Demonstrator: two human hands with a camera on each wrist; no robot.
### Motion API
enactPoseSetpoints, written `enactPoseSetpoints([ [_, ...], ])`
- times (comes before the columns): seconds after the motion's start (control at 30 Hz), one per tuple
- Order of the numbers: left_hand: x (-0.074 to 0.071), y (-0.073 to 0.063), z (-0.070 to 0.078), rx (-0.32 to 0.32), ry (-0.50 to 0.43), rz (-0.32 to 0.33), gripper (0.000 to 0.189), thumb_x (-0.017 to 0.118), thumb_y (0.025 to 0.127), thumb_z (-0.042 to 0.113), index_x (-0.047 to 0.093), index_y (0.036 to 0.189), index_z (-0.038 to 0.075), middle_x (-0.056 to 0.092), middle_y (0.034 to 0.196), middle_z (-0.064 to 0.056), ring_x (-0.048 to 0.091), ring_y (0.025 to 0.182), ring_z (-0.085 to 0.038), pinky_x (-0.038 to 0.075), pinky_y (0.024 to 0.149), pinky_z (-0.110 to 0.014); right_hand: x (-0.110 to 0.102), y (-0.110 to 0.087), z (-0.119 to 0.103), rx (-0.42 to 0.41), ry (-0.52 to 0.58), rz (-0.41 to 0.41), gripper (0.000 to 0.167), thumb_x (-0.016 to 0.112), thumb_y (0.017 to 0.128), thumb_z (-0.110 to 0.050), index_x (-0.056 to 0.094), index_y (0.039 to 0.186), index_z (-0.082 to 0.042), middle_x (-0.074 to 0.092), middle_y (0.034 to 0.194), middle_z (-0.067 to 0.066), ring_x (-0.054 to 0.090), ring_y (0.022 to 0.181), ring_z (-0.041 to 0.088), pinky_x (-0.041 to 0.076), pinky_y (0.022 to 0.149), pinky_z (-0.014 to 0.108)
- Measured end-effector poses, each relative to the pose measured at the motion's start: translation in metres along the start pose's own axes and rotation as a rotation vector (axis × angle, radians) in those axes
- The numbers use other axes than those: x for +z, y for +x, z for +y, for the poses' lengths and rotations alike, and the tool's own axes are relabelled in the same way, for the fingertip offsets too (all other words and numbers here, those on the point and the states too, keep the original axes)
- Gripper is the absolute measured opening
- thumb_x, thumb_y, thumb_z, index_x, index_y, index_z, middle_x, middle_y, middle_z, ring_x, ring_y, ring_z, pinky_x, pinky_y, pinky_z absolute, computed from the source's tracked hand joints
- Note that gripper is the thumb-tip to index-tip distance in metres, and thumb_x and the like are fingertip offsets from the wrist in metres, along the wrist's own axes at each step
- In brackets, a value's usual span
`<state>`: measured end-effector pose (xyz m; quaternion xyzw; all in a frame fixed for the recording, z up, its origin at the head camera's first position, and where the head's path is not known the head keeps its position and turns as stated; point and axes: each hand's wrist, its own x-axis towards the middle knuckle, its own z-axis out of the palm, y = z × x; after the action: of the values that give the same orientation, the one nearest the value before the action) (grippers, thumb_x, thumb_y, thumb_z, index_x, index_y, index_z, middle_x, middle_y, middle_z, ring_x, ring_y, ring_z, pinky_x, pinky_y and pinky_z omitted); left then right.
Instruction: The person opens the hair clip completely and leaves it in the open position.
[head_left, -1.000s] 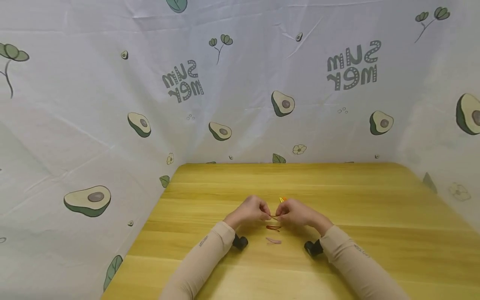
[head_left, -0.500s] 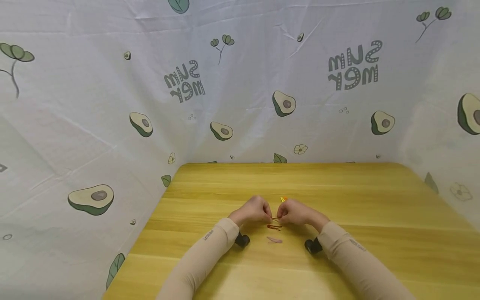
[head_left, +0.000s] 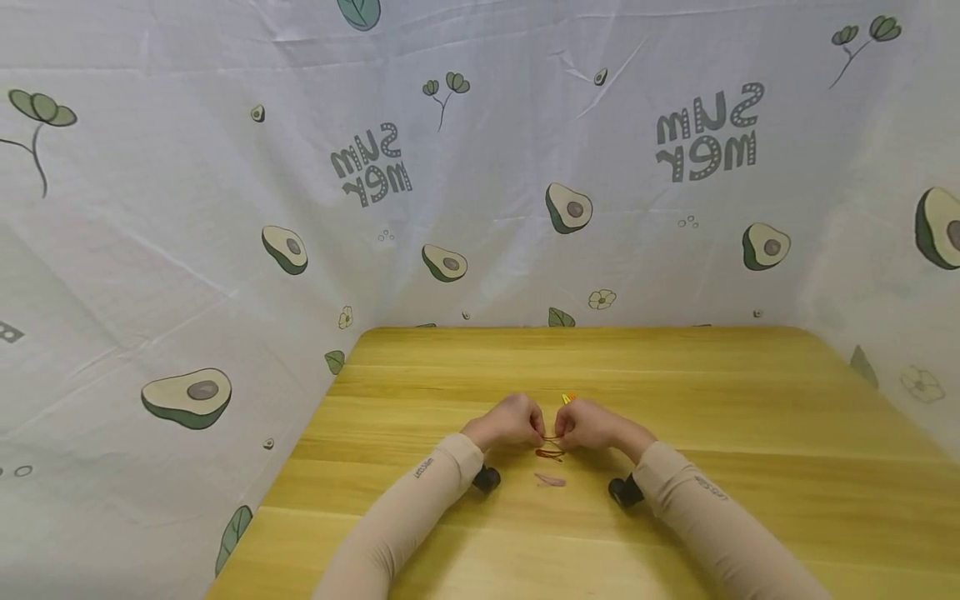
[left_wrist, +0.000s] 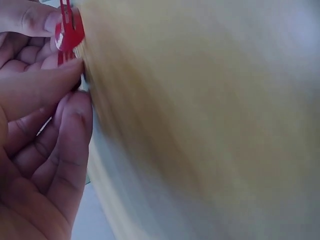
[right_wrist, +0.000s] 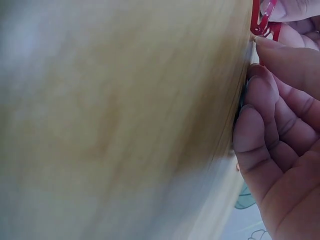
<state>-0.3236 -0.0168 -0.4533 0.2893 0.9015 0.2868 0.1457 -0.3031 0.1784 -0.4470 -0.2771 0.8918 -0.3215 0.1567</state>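
Observation:
Between both hands is a thin red snap hair clip, its two ends at the fingertips. My left hand pinches one end with thumb and finger; my right hand pinches the other. Close in front of it lies another red snap hair clip, with the fingertips right beside it; in the left wrist view this red clip overlaps the fingers, as does the red clip in the right wrist view. The fingers hide much of the held clip.
Nearer the person, a pink hair clip lies on the wooden table. Beyond the right hand a yellow and orange clip is partly hidden. A printed white cloth surrounds the table's back and sides.
Both hands keep their pinch and have come slightly nearer the person, bringing the held hair clip closer to the red one on the table. The view has shifted a little.

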Motion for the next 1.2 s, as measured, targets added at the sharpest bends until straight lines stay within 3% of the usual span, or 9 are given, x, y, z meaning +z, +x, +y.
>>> enactPoseSetpoints([
  [0.3,-0.004,-0.003,0.001,-0.012,-0.002,-0.005,0.010,0.081,0.082,0.005,0.073,0.078,0.011,0.067,0.075,0.006,0.054,0.065,-0.004,0.048,0.061,-0.016,-0.008,-0.004,0.002,-0.006,0.006,0.012,0.015,0.072,0.085,-0.001,0.066,0.098,0.004,0.068,0.079,0.005,0.055,0.067,0.010,0.048,0.063,0.026],
  [0.5,-0.014,-0.008,-0.004,-0.068,-0.011,-0.028,0.010,0.081,0.084,0.012,0.073,0.079,0.012,0.067,0.079,0.005,0.056,0.068,-0.008,0.049,0.062,-0.021,-0.020,-0.012,0.006,-0.014,0.106,0.082,0.016,0.065,0.090,-0.001,0.064,0.102,0.010,0.064,0.076,0.007,0.053,0.065,0.012,0.046,0.061,0.027],
  [0.63,-0.019,-0.007,-0.008,-0.075,-0.014,-0.029,0.009,0.078,0.087,0.016,0.073,0.080,0.013,0.067,0.079,0.004,0.056,0.067,-0.009,0.048,0.061,-0.023,-0.027,-0.017,0.009,0.032,0.146,0.129,0.013,0.064,0.090,-0.001,0.063,0.099,0.009,0.063,0.078,0.009,0.052,0.067,0.012,0.046,0.062,0.028],
  [0.9,-0.024,0.006,-0.007,-0.052,-0.076,-0.010,0.009,0.075,0.090,0.017,0.075,0.082,0.012,0.068,0.075,0.003,0.055,0.063,-0.008,0.048,0.061,-0.021,-0.031,-0.021,0.015,0.108,0.134,0.190,0.009,0.060,0.089,0.003,0.066,0.094,0.007,0.063,0.081,0.009,0.052,0.067,0.014,0.046,0.060,0.028],
  [1.2,-0.029,0.033,0.001,0.015,-0.033,-0.029,0.005,0.075,0.090,0.015,0.074,0.086,0.012,0.069,0.084,0.003,0.057,0.071,-0.007,0.049,0.066,-0.020,-0.031,-0.022,0.018,0.195,0.137,0.152,0.006,0.064,0.085,0.001,0.069,0.086,0.004,0.060,0.071,0.003,0.047,0.061,0.011,0.040,0.057,0.026],
])
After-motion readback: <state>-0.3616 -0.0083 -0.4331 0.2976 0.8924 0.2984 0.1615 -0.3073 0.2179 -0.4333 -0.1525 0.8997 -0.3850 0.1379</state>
